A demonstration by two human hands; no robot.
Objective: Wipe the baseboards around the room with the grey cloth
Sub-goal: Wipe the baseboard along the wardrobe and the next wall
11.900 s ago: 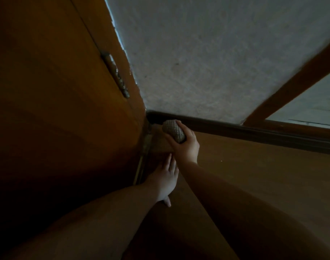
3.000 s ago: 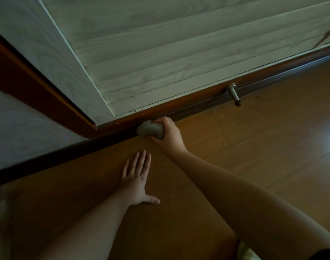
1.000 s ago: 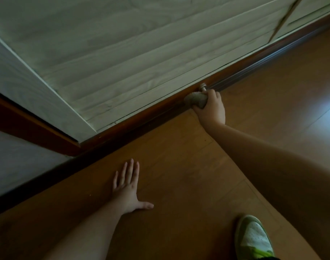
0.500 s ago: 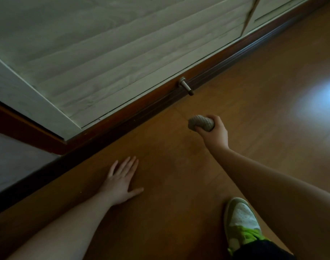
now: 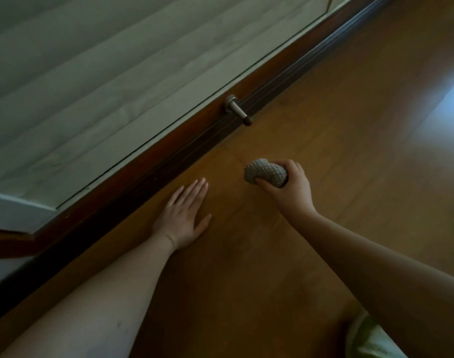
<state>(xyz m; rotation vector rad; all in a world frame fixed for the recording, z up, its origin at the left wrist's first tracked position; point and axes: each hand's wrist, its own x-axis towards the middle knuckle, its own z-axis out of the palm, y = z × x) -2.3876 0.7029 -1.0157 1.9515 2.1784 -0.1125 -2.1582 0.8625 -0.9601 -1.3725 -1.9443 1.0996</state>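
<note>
Two hands logged. Your right hand (image 5: 291, 191) grips the balled grey cloth (image 5: 266, 172), now lifted off the baseboard (image 5: 169, 161); door stop (image 5: 237, 109) at 11 o'clock awaits bypassing. Your left hand (image 5: 183, 215) lies spread on floor (image 5: 349, 151), moved nearer.

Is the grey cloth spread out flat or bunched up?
Bunched up: the grey cloth is a rounded wad gripped in the right hand, off the baseboard.

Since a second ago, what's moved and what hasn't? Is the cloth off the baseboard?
Yes. The right hand pulled the grey cloth off the baseboard beside the doorstop, back over the floor. The left hand shifted nearer the baseboard, flat on the floor. The right hand's grip on the bunched cloth is unchanged; the doorstop stayed put.
</note>
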